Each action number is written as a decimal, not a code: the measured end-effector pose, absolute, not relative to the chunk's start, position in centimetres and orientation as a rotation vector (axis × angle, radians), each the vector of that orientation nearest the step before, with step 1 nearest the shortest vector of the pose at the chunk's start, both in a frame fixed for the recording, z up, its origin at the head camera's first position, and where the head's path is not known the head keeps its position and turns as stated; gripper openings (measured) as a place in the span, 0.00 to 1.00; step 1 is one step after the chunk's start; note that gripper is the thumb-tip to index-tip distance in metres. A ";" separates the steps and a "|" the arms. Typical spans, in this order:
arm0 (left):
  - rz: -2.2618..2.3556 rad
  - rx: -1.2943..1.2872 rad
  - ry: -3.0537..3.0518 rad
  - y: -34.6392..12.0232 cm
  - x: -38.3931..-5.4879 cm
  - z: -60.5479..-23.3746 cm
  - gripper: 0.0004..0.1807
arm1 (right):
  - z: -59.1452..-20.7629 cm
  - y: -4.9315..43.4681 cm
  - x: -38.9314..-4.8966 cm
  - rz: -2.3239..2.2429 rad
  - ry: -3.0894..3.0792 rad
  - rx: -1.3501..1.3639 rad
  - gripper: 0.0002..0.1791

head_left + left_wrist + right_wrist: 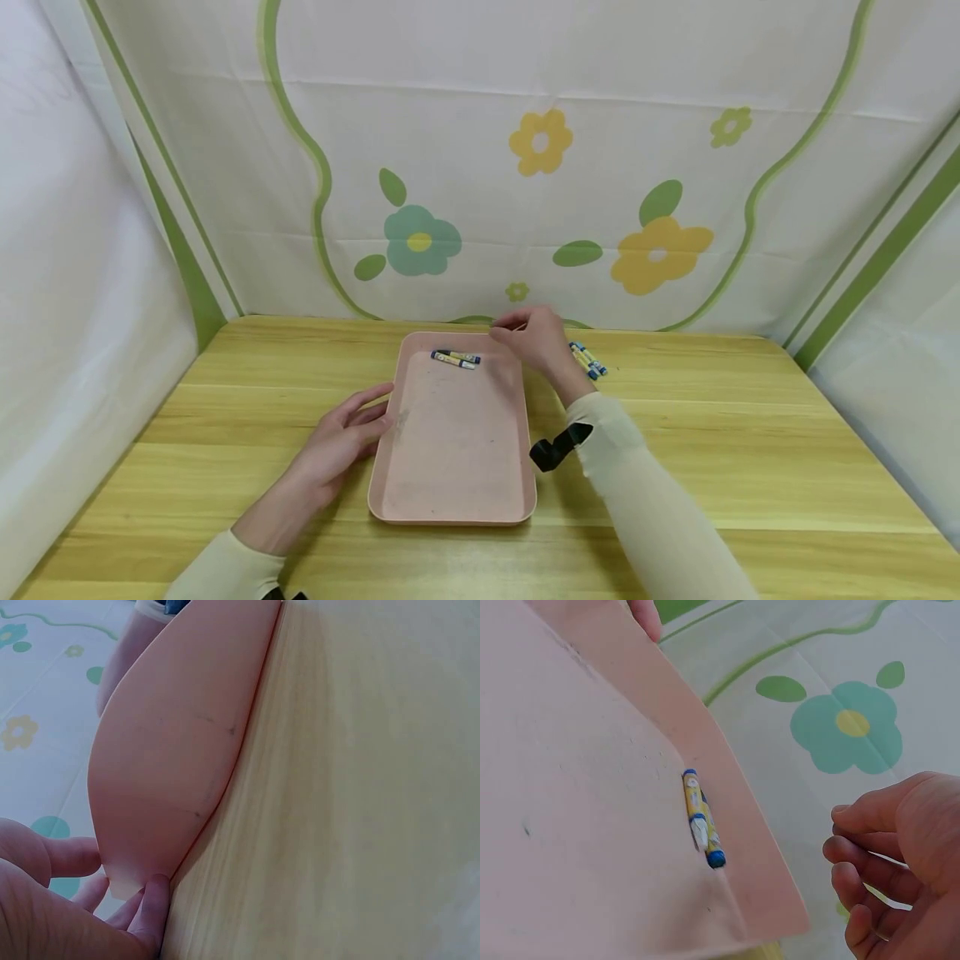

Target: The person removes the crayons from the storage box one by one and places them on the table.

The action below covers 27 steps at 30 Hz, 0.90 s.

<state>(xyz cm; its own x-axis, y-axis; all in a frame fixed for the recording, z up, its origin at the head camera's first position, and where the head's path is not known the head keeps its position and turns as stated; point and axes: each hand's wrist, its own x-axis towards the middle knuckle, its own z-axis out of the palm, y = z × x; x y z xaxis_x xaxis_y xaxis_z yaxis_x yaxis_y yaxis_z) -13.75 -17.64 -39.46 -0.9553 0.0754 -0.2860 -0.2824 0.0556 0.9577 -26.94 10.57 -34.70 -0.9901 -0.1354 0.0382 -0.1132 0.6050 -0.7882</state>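
The pink tray lies on the table, with two yellow-and-blue crayons side by side at its far end. My left hand rests against the tray's left side, fingers loosely bent and touching its outer wall, as the left wrist view also shows. Over the tray's far right corner hovers my right hand. Its fingers are loosely curled, thumb near the index fingertip, and nothing shows between them. Just right of that hand, several more crayons lie together on the table, partly hidden by the wrist.
The wood-grain table extends to both sides of the tray. A white cloth printed with flowers and green lines hangs along the table's far edge, and pale cloth walls stand at left and right. A black strap sits on the right wrist.
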 end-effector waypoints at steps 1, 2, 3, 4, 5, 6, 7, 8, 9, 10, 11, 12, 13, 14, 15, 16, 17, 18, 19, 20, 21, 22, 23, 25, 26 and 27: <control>1.985 -0.211 2.075 -17.7 -13.8 -39.5 0.31 | -34.8 10.2 -26.9 -1.371 2.781 -0.208 0.11; 1.986 -0.212 2.073 -17.7 -13.7 -39.5 0.31 | -34.9 9.9 -27.0 -1.368 2.778 -0.211 0.11; 1.989 -0.217 2.070 -17.7 -13.7 -39.5 0.31 | -35.0 9.6 -27.0 -1.369 2.773 -0.211 0.11; 1.992 -0.222 2.068 -17.7 -13.7 -39.5 0.31 | -35.1 9.3 -27.0 -1.367 2.769 -0.208 0.11; 1.994 -0.228 2.065 -17.7 -13.7 -39.5 0.31 | -35.1 9.0 -27.0 -1.368 2.766 -0.211 0.10; 1.995 -0.228 2.065 -17.7 -13.8 -39.5 0.31 | -35.2 8.7 -26.9 -1.371 2.759 -0.210 0.10; 1.994 -0.224 2.065 -17.7 -13.8 -39.5 0.31 | -35.2 8.4 -26.9 -1.382 2.747 -0.204 0.10; 1.994 -0.218 2.068 -17.7 -13.8 -39.5 0.31 | -35.2 8.1 -26.8 -1.389 2.739 -0.204 0.10; 1.995 -0.214 2.069 -17.7 -13.8 -39.6 0.31 | -35.2 7.8 -26.8 -1.405 2.728 -0.197 0.10; 1.994 -0.211 2.072 -17.7 -13.8 -39.6 0.31 | -35.2 7.5 -26.7 -1.421 2.715 -0.191 0.09; 1.992 -0.206 2.073 -17.7 -13.8 -39.6 0.31 | -35.2 7.2 -26.6 -1.436 2.705 -0.193 0.09; 1.992 -0.201 2.075 -17.7 -13.8 -39.6 0.31 | -35.2 6.9 -26.6 -1.450 2.695 -0.199 0.09; 1.991 -0.196 2.075 -17.6 -13.9 -39.5 0.31 | -35.2 6.6 -26.5 -1.463 2.689 -0.206 0.09; 1.991 -0.194 2.075 -17.6 -13.9 -39.5 0.31 | -35.3 6.3 -26.4 -1.472 2.684 -0.217 0.09; 1.990 -0.195 2.074 -17.6 -13.9 -39.5 0.31 | -35.3 6.1 -26.4 -1.484 2.681 -0.228 0.09; 1.991 -0.195 2.075 -17.6 -13.9 -39.5 0.31 | -35.4 5.8 -26.3 -1.487 2.683 -0.246 0.09; 1.991 -0.193 2.075 -17.6 -13.9 -39.5 0.31 | -35.4 5.6 -26.3 -1.491 2.687 -0.263 0.09; 1.991 -0.194 2.074 -17.6 -13.9 -39.5 0.31 | -35.5 5.3 -26.3 -1.494 2.685 -0.278 0.09; 1.992 -0.193 2.073 -17.6 -13.8 -39.5 0.31 | -35.6 5.1 -26.3 -1.496 2.686 -0.286 0.09; 1.992 -0.198 2.072 -17.6 -13.8 -39.5 0.31 | -35.6 4.9 -26.2 -1.494 2.686 -0.292 0.10; 1.992 -0.201 2.071 -17.6 -13.8 -39.5 0.31 | -35.7 4.7 -26.2 -1.490 2.689 -0.289 0.10; 1.993 -0.204 2.070 -17.6 -13.8 -39.5 0.31 | -35.8 4.5 -26.3 -1.473 2.699 -0.285 0.10; 1.991 -0.209 2.069 -17.6 -13.8 -39.5 0.31 | -35.9 4.3 -26.3 -1.458 2.705 -0.273 0.10; 1.997 -0.200 2.067 -17.7 -13.8 -39.5 0.31 | -35.9 4.0 -26.2 -1.412 2.730 -0.250 0.09; 1.997 -0.203 2.067 -17.7 -13.8 -39.5 0.31 | -35.9 3.8 -26.2 -1.383 2.745 -0.239 0.09; 1.997 -0.201 2.068 -17.7 -13.8 -39.4 0.31 | -35.9 3.7 -26.2 -1.353 2.765 -0.229 0.09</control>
<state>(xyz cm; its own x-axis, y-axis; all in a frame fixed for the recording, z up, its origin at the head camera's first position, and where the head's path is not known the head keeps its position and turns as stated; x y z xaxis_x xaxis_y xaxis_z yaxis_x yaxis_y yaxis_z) -13.77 -17.73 -39.45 -0.9568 0.0798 -0.2798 -0.2768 0.0463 0.9598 -26.20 3.73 -35.87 -0.9875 -0.1571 0.0157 -0.1088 0.6048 -0.7889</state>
